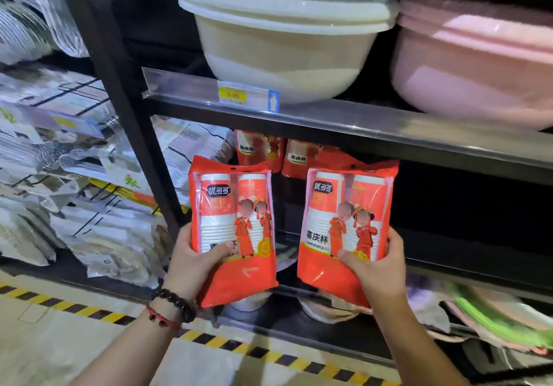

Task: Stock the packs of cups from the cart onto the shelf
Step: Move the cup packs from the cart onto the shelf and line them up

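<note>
Each hand under one cup pack

Two red packs of white cups stand upright, side by side and apart, in front of the shelf: left pack, right pack. Behind them, two more packs sit under that shelf.

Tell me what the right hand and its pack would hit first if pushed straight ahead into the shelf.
Probably nothing at once: the right hand holds its pack of cups before a dark, open-looking shelf bay. The red packs already stocked sit up and to the left. Depth is unclear.
</note>
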`<state>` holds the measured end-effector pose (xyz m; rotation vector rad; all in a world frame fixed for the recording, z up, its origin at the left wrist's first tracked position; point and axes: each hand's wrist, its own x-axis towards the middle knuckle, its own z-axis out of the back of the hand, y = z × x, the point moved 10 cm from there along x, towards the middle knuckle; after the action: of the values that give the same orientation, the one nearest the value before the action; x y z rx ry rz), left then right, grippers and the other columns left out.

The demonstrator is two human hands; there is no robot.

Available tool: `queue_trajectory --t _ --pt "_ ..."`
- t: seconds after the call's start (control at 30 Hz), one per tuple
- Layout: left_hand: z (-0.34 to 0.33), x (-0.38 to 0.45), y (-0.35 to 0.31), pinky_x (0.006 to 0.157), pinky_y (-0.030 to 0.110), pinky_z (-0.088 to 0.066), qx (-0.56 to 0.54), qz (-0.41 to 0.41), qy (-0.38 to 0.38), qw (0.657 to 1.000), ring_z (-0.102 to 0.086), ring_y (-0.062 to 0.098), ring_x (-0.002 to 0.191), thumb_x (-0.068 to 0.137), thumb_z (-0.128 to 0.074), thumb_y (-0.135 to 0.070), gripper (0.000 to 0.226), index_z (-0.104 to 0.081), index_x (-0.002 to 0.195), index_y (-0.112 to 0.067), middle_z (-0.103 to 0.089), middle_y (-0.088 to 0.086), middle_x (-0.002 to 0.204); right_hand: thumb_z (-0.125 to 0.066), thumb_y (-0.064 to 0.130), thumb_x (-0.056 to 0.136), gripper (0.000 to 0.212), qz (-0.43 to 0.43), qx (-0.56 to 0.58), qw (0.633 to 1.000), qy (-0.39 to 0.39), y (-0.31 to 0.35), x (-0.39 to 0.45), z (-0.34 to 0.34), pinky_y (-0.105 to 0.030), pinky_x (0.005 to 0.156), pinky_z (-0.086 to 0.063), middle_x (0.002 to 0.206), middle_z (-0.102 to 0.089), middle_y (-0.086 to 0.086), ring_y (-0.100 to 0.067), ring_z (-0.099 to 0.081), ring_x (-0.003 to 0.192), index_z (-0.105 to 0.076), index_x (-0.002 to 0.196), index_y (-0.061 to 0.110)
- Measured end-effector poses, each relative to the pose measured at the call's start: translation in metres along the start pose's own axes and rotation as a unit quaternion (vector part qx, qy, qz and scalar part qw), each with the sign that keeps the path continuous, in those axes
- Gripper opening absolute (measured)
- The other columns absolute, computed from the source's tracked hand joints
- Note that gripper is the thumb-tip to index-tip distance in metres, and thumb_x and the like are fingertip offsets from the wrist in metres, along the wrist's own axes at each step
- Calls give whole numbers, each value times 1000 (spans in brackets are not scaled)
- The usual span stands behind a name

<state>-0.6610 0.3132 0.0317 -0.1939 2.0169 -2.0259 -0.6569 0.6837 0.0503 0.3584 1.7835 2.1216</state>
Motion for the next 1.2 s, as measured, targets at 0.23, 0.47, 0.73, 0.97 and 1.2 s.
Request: queue_trajectory --t 0.23,0.47,0.73,0.97,1.2 --pt "-10 88 -14 70 20 -56 -23 -23 78 996 -72 12 91 40 -90 -40 84 -59 115 -20 -75 -1 105 -89 -3 65 81 36 0 998 -48 13 28 -39 -31 80 -54 106 -63 12 -5 -66 91 -47 131 21" --pt "-36 163 -16 82 42 -58 50 -14 108 993 -71 21 93 33 -93 -52 93 -58 112 -19 -73 2 103 -92 6 63 83 31 -23 998 -58 7 54 -55 -43 89 -56 111 -64 11 -11 -67 99 -46 128 33" --pt "-58 206 11 55 22 -55 122 55 113 984 -68 15 59 61 -91 -29 29 -71 66 -8 -71 -3 59 -89 -1 66 76 45 -9 998 -34 -11 84 -67 -29 80 -57 111 -68 4 -4 -70 91 -51 126 24" --pt "-70 235 -8 89 28 -51 174 -48 103 978 -64 15 99 65 -87 -3 60 -61 120 -5 -68 3 108 -92 16 67 58 23 -38 999 -8 -25 105 -73 -38 80 -59 110 -67 -4 -19 -70 96 -54 111 25" --pt "-83 258 -21 93 12 -41 189 -84 84 975 -55 19 118 77 -73 11 59 -51 131 6 -58 18 132 -88 12 73 45 -3 -52 999 12 -31 120 -79 -34 67 -56 99 -68 -5 -19 -69 85 -54 101 17"
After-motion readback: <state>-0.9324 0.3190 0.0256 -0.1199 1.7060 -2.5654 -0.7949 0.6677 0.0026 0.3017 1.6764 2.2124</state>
